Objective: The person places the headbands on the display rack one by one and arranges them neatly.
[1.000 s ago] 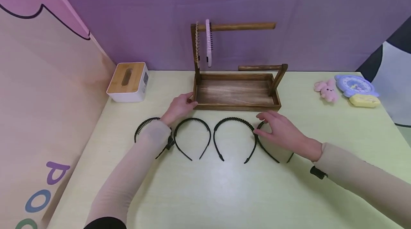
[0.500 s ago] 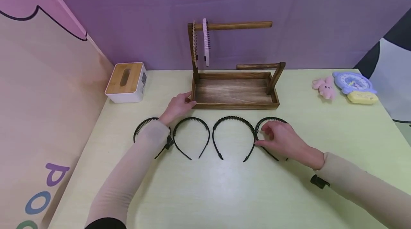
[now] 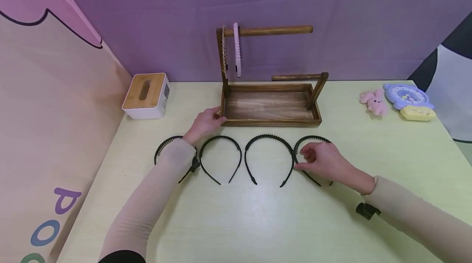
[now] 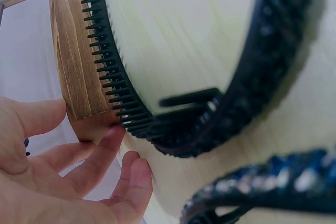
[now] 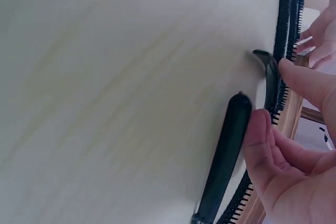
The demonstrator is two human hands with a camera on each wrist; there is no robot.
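Several black toothed headbands lie in a row before a wooden rack [image 3: 269, 123]. My left hand [image 3: 205, 123] grips the rack's left front corner, thumb on one side and fingers on the other in the left wrist view. My left sleeve hides part of the leftmost headband [image 3: 162, 147]. My right hand [image 3: 326, 162] is at the rightmost headband [image 3: 313, 137], covering part of it. In the right wrist view its thumb lies on one side of a headband arm [image 5: 270, 85] and its curled fingers on the other. The neighbouring headband [image 3: 269, 136] meets this one at the side.
On the rack's upper bar [image 3: 276, 30] hang a pink headband [image 3: 237, 50] and a thin beaded one [image 3: 224, 52]. A tissue box [image 3: 145, 96] stands at the back left. A pink plush toy [image 3: 376, 103], blue clock-like item [image 3: 407, 96] and yellow item [image 3: 418, 113] lie back right.
My right hand has come down a little, toward me and to the right, at the rightmost headband, uncovering its top. It has kept nearly still lately. My left hand stays on the rack.
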